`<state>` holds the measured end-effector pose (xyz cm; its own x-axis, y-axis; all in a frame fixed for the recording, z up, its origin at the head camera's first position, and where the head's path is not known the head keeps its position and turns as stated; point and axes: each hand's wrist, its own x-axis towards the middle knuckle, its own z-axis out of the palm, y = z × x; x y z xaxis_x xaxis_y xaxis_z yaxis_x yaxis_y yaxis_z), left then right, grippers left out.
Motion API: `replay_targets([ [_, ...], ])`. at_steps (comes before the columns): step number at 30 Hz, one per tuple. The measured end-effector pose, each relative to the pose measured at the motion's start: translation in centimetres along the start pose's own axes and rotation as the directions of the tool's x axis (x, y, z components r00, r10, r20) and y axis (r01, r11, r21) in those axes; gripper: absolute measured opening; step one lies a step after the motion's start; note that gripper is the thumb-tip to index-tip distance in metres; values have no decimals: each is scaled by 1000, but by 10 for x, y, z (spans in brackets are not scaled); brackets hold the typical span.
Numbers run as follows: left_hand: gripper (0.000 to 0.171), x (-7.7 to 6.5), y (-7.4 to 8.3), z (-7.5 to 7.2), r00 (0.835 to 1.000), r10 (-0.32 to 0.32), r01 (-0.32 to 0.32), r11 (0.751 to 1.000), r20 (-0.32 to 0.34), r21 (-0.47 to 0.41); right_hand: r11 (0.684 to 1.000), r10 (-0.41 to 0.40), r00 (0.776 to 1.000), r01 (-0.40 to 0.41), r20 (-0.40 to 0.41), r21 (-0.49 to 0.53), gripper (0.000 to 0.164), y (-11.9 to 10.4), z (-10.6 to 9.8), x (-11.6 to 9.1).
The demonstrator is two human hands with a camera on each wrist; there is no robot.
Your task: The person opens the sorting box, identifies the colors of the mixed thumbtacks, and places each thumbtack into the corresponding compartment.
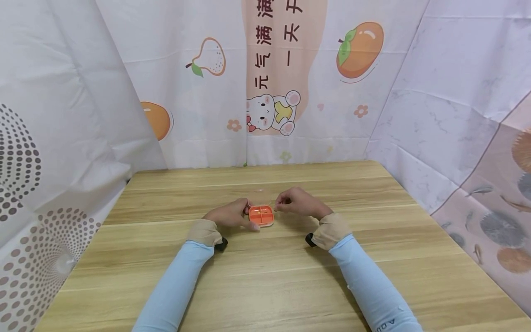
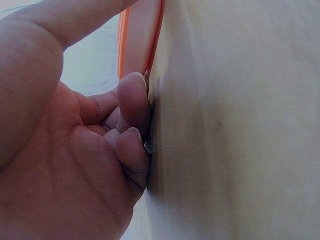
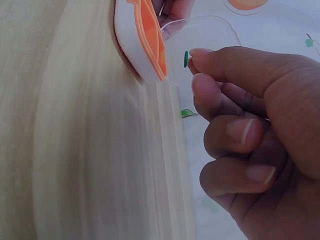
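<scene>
The small orange-and-white box (image 1: 256, 218) sits on the wooden surface (image 1: 265, 281) between the two hands, its orange inside split into compartments. Opening it is done: the clear lid (image 3: 215, 35) stands back on the far side, leaving the compartments uncovered. A tiny yellowish bit (image 1: 265, 212) appears to lie in the far right compartment — too small to name.

The green-headed pin (image 3: 186, 59) is in none of the compartments; it is up in the air, just beyond the box's right side. The right hand (image 1: 300, 201) pinches it between thumb and index finger, the other fingers curled. The left hand (image 1: 230, 214) holds the box at its left end, thumb along the near side and fingers around the back, some resting on the surface.

So the work looks partway through, with the pin's placing unsettled — whether it is coming out or going in, I cannot tell. Closing the lid is not done.
</scene>
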<state>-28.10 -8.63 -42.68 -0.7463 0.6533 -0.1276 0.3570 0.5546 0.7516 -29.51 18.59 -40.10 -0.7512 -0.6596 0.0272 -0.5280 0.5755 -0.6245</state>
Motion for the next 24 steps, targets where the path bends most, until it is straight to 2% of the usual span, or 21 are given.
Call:
replay_targets([
  [10, 64, 0, -2, 0, 1000, -13, 13, 1000, -2, 4, 999, -12, 1000, 12, -2, -43, 10, -6, 6, 2],
  [24, 64, -4, 4, 0, 1000, -22, 21, 1000, -4, -20, 997, -61, 997, 63, 37, -46, 11, -13, 12, 4],
])
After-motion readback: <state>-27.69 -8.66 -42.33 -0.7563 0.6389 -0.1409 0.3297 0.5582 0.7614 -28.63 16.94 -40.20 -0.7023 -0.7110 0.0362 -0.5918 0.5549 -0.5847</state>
